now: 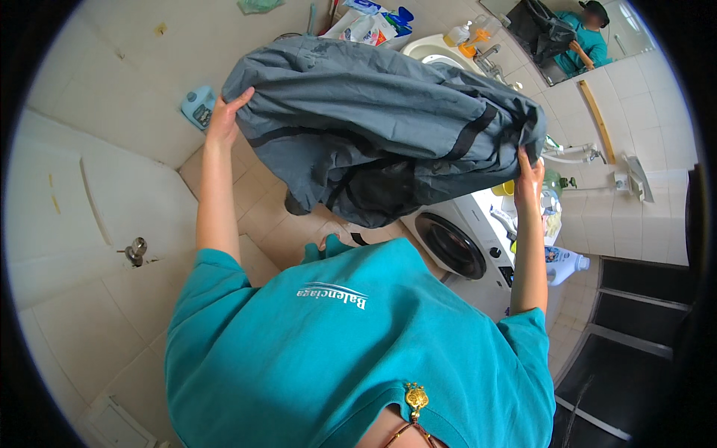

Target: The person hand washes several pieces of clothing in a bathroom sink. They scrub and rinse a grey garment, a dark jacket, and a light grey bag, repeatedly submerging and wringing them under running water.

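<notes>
A large grey fabric item with black bands (pixel 358 106), perhaps a jacket, is stretched out in front of me. My left hand (pixel 227 120) pinches its left edge, thumb on the near side. At the opposite end my right hand (pixel 527 176) has the bunched fabric in its fingers. Between the hands the cloth hangs in folds, with a dark opening at its lower middle. Damp-looking darker patches show along its top edge. The fabric covers part of the white washbasin (pixel 413 49) behind it.
A white front-loading washing machine (pixel 470 229) stands at the right, bottles crowding its top, including a blue-white detergent jug (pixel 563 265). A blue jug (pixel 199 106) is by the left wall. The door knob (pixel 136 252) protrudes at left. A mirror (pixel 622 33) hangs above the basin.
</notes>
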`<state>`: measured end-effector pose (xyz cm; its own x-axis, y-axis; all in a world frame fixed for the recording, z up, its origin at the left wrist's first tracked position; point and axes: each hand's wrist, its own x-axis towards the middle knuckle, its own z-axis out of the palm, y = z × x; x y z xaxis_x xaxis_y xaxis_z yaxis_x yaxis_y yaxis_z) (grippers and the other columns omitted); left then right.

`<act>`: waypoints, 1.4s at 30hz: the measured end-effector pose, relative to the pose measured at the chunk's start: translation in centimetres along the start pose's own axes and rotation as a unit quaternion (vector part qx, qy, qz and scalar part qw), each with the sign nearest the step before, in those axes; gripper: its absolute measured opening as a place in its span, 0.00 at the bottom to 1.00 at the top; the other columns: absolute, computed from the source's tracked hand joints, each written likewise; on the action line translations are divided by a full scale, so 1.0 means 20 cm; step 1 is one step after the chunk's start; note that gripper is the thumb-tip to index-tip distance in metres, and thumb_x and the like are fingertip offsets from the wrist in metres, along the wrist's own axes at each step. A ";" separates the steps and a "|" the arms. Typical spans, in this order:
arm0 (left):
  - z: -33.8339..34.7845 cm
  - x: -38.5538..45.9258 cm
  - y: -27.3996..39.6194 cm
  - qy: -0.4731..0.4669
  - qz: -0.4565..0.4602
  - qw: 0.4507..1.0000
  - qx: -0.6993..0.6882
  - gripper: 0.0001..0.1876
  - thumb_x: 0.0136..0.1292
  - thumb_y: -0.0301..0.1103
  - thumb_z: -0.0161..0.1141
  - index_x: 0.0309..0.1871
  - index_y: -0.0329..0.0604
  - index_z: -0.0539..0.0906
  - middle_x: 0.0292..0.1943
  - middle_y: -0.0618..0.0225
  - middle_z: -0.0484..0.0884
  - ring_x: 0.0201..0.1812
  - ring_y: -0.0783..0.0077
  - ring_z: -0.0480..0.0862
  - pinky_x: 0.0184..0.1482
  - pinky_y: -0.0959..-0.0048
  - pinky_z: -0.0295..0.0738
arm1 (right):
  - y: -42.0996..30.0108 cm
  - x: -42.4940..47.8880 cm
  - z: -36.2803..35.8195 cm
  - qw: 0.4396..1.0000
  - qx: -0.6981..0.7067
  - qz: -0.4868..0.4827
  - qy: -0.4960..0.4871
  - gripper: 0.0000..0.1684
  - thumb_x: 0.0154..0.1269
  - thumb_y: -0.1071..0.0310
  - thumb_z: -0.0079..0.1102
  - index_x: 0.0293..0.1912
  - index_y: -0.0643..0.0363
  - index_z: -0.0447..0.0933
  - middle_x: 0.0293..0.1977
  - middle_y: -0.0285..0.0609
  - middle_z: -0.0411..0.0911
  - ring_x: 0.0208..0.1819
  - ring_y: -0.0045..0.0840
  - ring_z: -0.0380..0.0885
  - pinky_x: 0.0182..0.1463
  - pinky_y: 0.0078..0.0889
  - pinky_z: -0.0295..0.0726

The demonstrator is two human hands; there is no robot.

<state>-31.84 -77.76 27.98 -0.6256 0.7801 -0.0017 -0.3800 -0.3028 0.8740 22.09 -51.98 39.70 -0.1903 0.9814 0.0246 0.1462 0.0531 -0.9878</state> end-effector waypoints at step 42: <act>0.14 -0.26 -0.39 0.029 0.068 0.959 0.274 0.11 0.56 0.16 0.60 0.42 0.35 0.86 0.34 0.70 0.86 0.39 0.78 0.82 0.46 0.75 0.76 | -0.44 -0.18 0.83 0.942 0.256 -0.034 -0.214 0.28 0.68 0.70 0.62 0.65 0.61 0.67 0.57 0.46 0.77 0.56 0.35 0.79 0.60 0.43 0.78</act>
<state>-23.73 -77.84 22.52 -0.6870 0.7172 0.1168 0.1119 -0.0544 0.9922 5.36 -59.02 45.66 -0.5717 0.8095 0.1337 -0.3463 -0.0904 -0.9338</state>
